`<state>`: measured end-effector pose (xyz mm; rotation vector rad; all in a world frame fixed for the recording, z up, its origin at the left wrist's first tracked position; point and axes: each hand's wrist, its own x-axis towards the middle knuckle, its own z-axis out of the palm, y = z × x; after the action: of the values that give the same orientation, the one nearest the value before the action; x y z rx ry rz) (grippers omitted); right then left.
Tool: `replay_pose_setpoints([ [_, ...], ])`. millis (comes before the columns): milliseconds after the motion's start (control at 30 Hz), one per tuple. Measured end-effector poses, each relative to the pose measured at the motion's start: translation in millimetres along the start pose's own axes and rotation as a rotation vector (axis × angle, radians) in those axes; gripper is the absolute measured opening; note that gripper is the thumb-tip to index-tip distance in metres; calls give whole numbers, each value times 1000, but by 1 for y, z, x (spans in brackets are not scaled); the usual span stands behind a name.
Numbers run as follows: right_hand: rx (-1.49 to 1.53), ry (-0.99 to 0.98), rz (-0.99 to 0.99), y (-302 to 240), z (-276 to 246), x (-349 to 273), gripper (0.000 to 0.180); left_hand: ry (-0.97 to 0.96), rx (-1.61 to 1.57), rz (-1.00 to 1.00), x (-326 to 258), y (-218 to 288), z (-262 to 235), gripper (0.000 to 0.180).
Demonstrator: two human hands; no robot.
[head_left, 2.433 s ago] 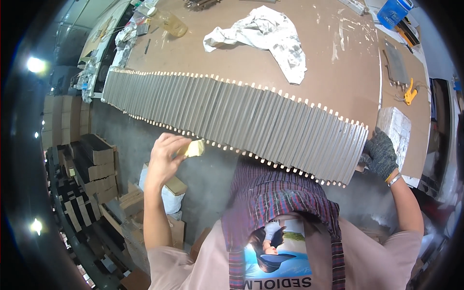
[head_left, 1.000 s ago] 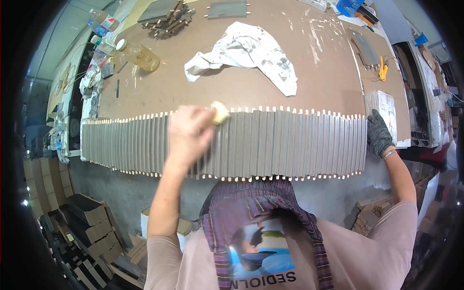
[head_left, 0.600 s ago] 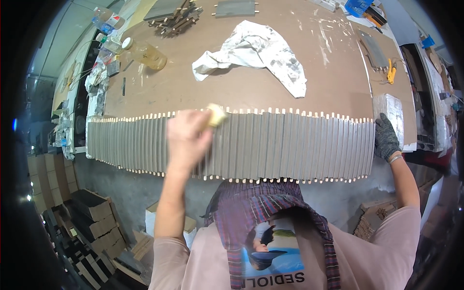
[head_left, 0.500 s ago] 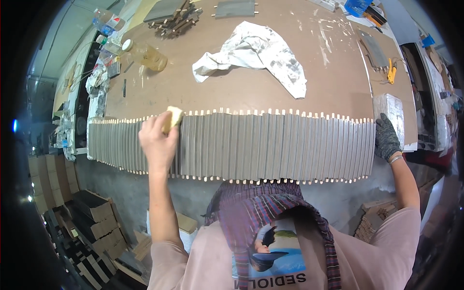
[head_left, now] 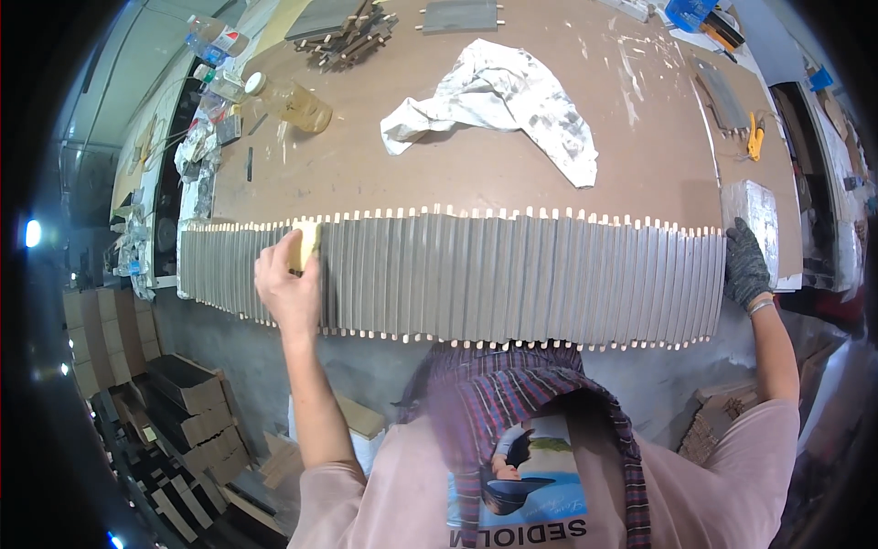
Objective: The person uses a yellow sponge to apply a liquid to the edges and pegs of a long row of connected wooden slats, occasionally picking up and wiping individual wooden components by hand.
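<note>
A long row of grey slats with pale dowel pegs (head_left: 512, 274) lies side by side along the front edge of the brown workbench (head_left: 439, 174). My left hand (head_left: 288, 284), bare, presses a yellow sponge block (head_left: 306, 245) onto the slats left of the middle. My right hand (head_left: 745, 265), in a dark grey glove, is clamped against the right end of the row, beside a grey wrapped block (head_left: 757, 215).
A crumpled white rag (head_left: 498, 96) lies behind the row. A glass jar (head_left: 293, 102), bottles and clutter sit at the back left; more slats (head_left: 343, 23) at the back. A yellow tool (head_left: 755, 139) lies at the right. Cardboard boxes (head_left: 183, 393) stand on the floor at lower left.
My left hand slid the sponge from the middle of the row far to the left, then came back a little to the right. My right hand stayed at the row's right end.
</note>
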<state>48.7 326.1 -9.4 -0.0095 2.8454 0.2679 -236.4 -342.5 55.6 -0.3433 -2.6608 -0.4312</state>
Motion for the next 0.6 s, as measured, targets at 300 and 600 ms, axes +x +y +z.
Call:
replay_pose_setpoints([
  [300, 106, -26, 127, 18, 29, -12, 37, -113, -184, 311, -2, 55, 32, 34],
  [600, -30, 80, 46, -5, -2, -3, 40, -248, -242, 415, 1, 105, 34, 36],
])
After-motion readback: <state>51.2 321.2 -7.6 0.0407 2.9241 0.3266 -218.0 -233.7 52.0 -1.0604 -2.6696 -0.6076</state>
